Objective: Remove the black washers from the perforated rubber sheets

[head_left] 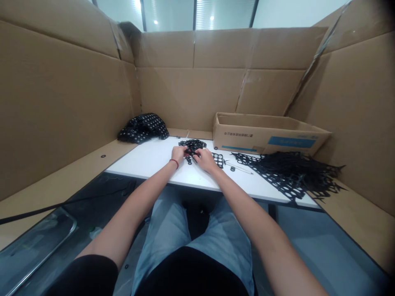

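Note:
Both my hands meet over a white table [148,160]. My left hand [178,154], with a red band at the wrist, and my right hand [205,158] are closed on a small black perforated rubber sheet [218,158] held between them. Just beyond the fingers lies a small pile of black rubber rings [193,144]. A few loose rings lie on the table by the hands.
A heap of emptied black perforated sheets [290,172] covers the table's right end. A black bundle of sheets [143,127] lies at the back left. An open cardboard box [265,133] stands behind. Cardboard walls surround the table. A white pen-like stick [239,167] lies to the right.

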Motion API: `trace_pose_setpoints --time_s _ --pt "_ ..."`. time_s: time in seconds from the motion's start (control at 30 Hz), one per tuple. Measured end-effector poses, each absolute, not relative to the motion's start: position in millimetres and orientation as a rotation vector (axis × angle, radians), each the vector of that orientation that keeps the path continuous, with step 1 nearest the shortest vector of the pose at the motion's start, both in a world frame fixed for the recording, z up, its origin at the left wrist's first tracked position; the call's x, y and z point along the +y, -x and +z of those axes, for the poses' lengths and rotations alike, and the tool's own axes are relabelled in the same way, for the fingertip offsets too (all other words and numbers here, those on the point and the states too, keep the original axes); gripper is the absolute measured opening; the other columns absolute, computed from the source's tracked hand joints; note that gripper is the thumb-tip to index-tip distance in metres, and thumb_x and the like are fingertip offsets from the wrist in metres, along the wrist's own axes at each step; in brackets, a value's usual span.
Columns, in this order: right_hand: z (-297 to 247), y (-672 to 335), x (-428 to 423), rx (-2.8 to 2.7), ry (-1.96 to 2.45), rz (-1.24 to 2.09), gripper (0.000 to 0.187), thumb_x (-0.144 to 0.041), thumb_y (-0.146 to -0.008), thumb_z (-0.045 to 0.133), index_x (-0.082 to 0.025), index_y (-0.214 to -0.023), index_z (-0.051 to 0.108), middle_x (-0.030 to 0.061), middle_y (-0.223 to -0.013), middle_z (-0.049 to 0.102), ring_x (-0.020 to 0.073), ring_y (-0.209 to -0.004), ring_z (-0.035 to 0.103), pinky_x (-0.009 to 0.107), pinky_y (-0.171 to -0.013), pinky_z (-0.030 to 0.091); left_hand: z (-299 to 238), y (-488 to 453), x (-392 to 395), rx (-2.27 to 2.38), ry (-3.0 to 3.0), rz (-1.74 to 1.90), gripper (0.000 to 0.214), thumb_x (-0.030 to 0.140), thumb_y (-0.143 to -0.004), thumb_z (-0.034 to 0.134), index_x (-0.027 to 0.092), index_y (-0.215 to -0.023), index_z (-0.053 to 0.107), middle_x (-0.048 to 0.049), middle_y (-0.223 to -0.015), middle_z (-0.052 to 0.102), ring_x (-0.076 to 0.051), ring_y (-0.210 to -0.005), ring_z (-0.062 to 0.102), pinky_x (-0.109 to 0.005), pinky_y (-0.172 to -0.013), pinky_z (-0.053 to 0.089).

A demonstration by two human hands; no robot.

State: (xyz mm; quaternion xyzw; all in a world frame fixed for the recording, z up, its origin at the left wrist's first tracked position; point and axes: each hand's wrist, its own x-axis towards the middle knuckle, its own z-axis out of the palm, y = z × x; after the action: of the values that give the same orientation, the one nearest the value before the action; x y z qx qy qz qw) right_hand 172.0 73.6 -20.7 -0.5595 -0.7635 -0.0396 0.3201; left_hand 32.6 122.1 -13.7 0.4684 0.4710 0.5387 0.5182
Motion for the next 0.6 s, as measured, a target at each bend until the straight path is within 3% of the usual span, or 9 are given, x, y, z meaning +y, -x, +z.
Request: trace_pose_setpoints --time_s 0.33,0.47,0.6 --pt "-19.6 -175.9 74.2 -2.006 1.498 -0.042 0.031 -0.033 -0.090 0.054 -0.016 -0.116 0.056 0.0088 -0.117 0.059 0.0199 -0.099 0.060 0.041 -0.084 0.051 -18.7 -9.5 126.3 1.610 -1.637 1.338 0.034 0.032 -0.088 0.055 0.015 -0.118 0.054 -0.0103 -0.120 0.056 -0.021 -0.104 0.058 -0.042 -0.087 0.050" --pt "-19.1 -177.3 75.4 -1.984 1.507 0.013 0.031 -0.034 -0.091 0.054 -0.016 -0.116 0.056 0.0088 -0.117 0.059 0.0197 -0.098 0.060 0.041 -0.083 0.051 -15.2 -16.7 109.4 1.547 -2.021 1.485 0.035 0.019 -0.084 0.056 0.015 -0.118 0.056 -0.0152 -0.127 0.048 -0.027 -0.116 0.050 -0.044 -0.102 0.039" --pt "-19.4 -177.5 76.9 -1.957 1.503 0.093 0.031 -0.034 -0.091 0.053 -0.017 -0.117 0.056 0.0089 -0.117 0.058 0.0198 -0.099 0.060 0.041 -0.084 0.051 -12.7 -22.2 95.2 1.283 -2.413 1.455 0.031 0.012 -0.082 0.047 0.016 -0.110 0.060 -0.0107 -0.115 0.057 -0.022 -0.107 0.055 -0.037 -0.098 0.044"
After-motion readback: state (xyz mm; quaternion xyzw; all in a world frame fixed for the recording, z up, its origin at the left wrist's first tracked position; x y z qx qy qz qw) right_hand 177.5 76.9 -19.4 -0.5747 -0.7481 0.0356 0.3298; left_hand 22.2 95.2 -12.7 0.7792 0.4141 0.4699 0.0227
